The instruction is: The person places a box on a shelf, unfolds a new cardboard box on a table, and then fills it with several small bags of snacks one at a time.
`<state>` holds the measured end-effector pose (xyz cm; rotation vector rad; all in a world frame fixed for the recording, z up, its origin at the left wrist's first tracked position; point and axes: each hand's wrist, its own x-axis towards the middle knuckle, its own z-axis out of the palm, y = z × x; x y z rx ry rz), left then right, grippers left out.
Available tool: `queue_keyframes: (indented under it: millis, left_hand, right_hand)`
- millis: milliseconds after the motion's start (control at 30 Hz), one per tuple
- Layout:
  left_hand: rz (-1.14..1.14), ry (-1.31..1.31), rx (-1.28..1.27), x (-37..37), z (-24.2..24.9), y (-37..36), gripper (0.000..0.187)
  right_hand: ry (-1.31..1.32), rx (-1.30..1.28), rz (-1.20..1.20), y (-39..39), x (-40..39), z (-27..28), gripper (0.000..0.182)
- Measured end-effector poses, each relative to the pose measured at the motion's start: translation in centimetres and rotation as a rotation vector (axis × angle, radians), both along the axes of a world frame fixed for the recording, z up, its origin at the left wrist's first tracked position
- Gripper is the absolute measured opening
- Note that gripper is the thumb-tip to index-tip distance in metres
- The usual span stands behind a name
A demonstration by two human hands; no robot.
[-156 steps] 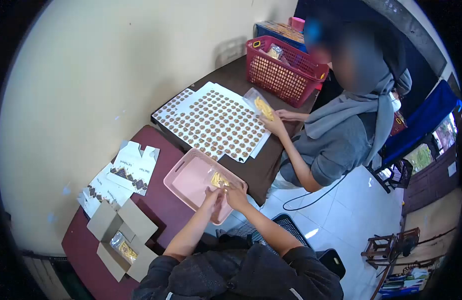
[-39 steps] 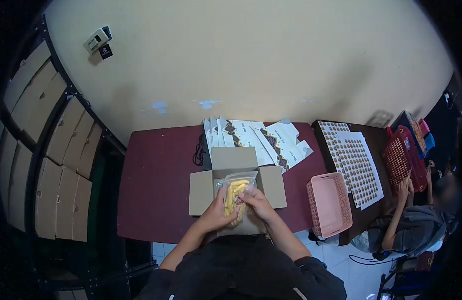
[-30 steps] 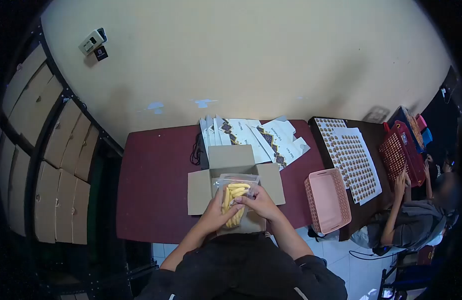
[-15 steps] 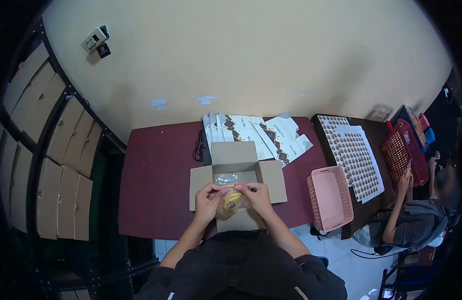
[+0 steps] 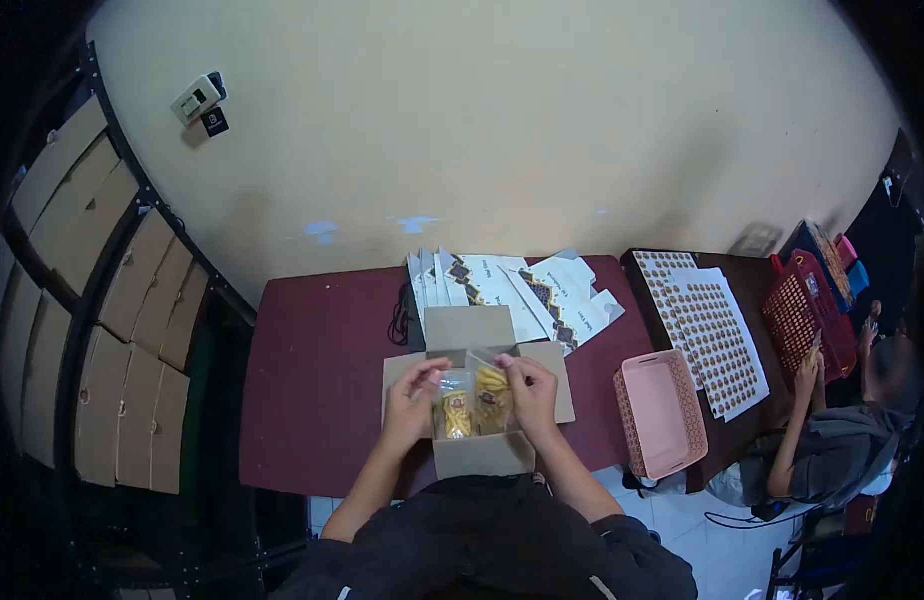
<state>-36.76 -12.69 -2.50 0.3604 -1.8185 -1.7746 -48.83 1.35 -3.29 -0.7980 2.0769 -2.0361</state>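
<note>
Two maroon tables (image 5: pixel 312 400) abut a cream wall (image 5: pixel 502 130).

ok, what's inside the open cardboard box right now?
Two clear snack bags stand side by side in the cardboard box; the left hand and right hand touch their tops. Anything beneath the bags is hidden by them and the hands.

Both forearms reach forward, close together. The left hand (image 5: pixel 414 398) and the right hand (image 5: pixel 533 392) are raised side by side, palms turned inward, fingers bent and pinched closed at the tips.
</note>
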Motion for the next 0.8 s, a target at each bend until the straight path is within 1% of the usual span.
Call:
queue_keyframes:
  millis: [33,67,133,167,200,233,300,333,367,433,467,500,567,600,667,700,767,800]
  left_hand:
    - [-0.119,-0.044,-0.023,-0.2,-0.6,0.5,0.029]
    - [-0.116,-0.040,0.009,-0.6,-1.5,1.6,0.031]
    - [-0.115,-0.027,0.040,-1.0,-2.0,2.9,0.034]
    - [-0.078,0.004,-0.012,-1.0,-1.8,3.2,0.036]
    - [-0.040,0.033,-0.063,-1.0,-1.6,3.4,0.037]
    - [-0.041,0.036,-0.061,-0.9,-1.5,3.2,0.037]
    - [-0.022,-0.024,-0.134,-0.6,-1.3,2.7,0.038]
    - [-0.006,-0.028,-0.096,-0.7,-2.3,2.6,0.030]
    - [-0.005,-0.025,-0.096,-0.5,-2.4,2.7,0.030]
    - [0.008,-0.058,0.054,-0.2,-2.5,2.7,0.021]
    - [0.020,-0.008,0.020,-0.2,-2.8,2.8,0.021]
    - [0.019,-0.012,0.020,-0.1,-2.8,2.7,0.021]
    - [-0.042,-0.093,0.020,0.1,-2.7,2.0,0.026]
    - [-0.040,-0.093,0.019,0.2,-2.4,1.3,0.026]
    - [-0.260,-0.165,-0.262,0.3,-1.7,0.0,0.031]
    - [-0.259,-0.171,-0.259,0.3,-1.3,0.0,0.031]
    - [-0.356,-0.169,-0.236,0.2,-0.7,0.2,0.031]
    - [-0.296,-0.154,-0.223,0.0,-1.4,0.4,0.027]
  right_hand:
    - [0.090,0.009,0.001,-0.2,0.4,0.1,0.019]
    - [0.252,0.052,0.005,-0.4,0.6,-0.5,0.018]
    - [0.303,0.056,0.039,-0.6,2.0,1.0,0.018]
    - [0.344,0.059,0.073,-0.6,2.5,1.5,0.018]
    - [0.322,-0.004,0.130,-0.6,2.5,0.5,0.019]
    - [0.325,-0.002,0.130,-0.6,2.6,0.2,0.019]
    - [0.209,-0.038,0.214,-0.7,2.7,-0.1,0.019]
    - [0.308,0.038,0.113,-0.9,2.3,-1.1,0.021]
    - [0.312,0.037,0.114,-1.2,2.3,-0.5,0.021]
    - [0.023,-0.177,-0.091,-2.1,2.6,0.7,0.023]
    - [-0.089,-0.205,0.003,-2.2,1.5,-1.7,0.014]
    - [-0.093,-0.206,0.002,-1.8,1.1,-2.4,0.014]
    - [-0.348,-0.064,0.372,-0.9,0.4,-2.7,0.013]
    - [-0.363,-0.062,0.349,-0.5,0.6,-2.4,0.015]
    - [-0.373,-0.043,0.340,-0.2,0.5,-2.1,0.014]
    - [-0.383,-0.021,0.330,0.1,0.5,-2.2,0.013]
    - [-0.418,-0.014,0.302,0.5,0.2,-2.9,0.017]
    - [-0.399,-0.017,0.295,0.7,0.0,-3.1,0.016]
